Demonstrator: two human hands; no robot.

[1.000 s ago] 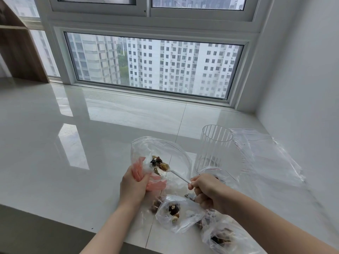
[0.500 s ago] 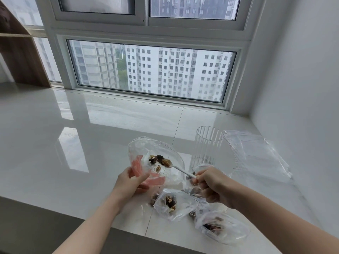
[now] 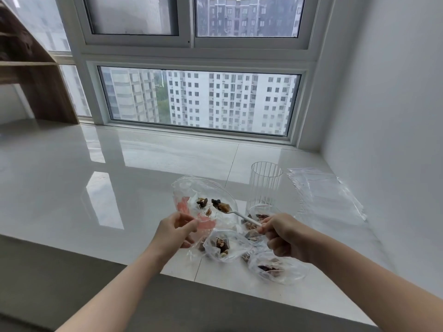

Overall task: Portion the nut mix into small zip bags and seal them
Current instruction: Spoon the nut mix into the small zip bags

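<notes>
My left hand (image 3: 173, 232) pinches the pink-striped mouth of a clear zip bag (image 3: 203, 192) and holds it open above the sill. A few nuts (image 3: 202, 202) lie inside it. My right hand (image 3: 282, 233) grips a white spoon (image 3: 242, 216) whose bowl, loaded with nut mix (image 3: 221, 206), is inside the bag's opening. Below the hands lie filled small bags: one in the middle (image 3: 221, 245), one to the right (image 3: 275, 269), and another partly hidden behind my right hand (image 3: 254, 226).
A ribbed clear glass (image 3: 265, 185) stands just behind my right hand. A stack of flat clear zip bags (image 3: 321, 190) lies to the right by the white wall. The glossy white sill (image 3: 96, 176) stretches left; its front edge runs close under my forearms. A wooden shelf (image 3: 36, 75) stands far left.
The view has pulled back and up. The held bag now hangs lower and more open, a few nuts have dropped into it, and the spoon still carries some at its mouth.
</notes>
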